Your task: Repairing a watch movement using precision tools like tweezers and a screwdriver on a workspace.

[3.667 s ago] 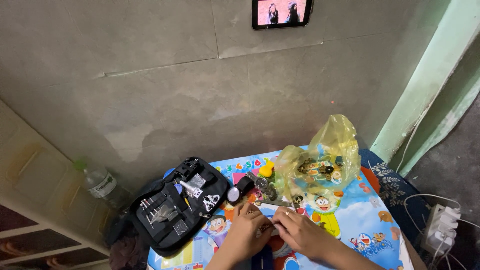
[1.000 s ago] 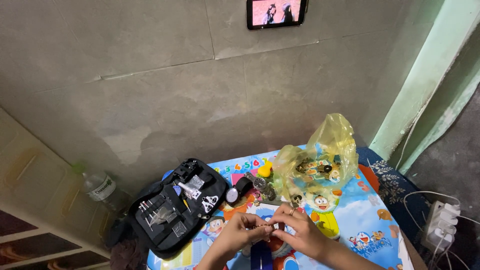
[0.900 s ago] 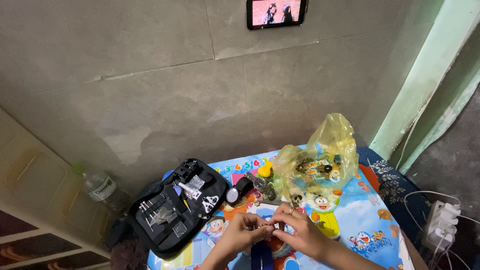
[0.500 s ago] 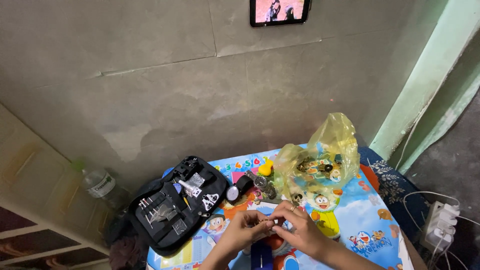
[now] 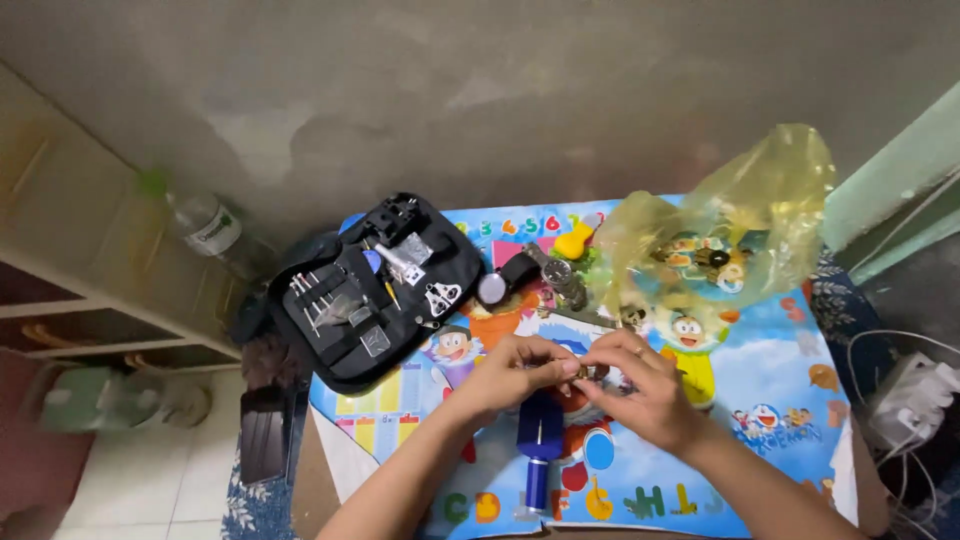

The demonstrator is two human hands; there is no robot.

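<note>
My left hand (image 5: 515,372) and my right hand (image 5: 640,388) meet above the middle of a small table, fingertips pinching one small metal piece (image 5: 583,372) between them. It looks like a watch part; its shape is too small to tell. Directly under the hands lies a blue tool with a long handle (image 5: 538,452). Beyond the hands rest a wristwatch with a black strap (image 5: 507,276) and several other watches (image 5: 564,280).
A colourful cartoon mat (image 5: 760,410) covers the table. An open black tool case (image 5: 372,290) sits at the left, a yellow plastic bag (image 5: 735,225) with small parts at the back right. A plastic bottle (image 5: 205,225) stands left; a power strip (image 5: 915,400) lies right.
The view has tilted down, so the wall-mounted screen is out of sight. My hands have stayed together on the small piece with little movement.
</note>
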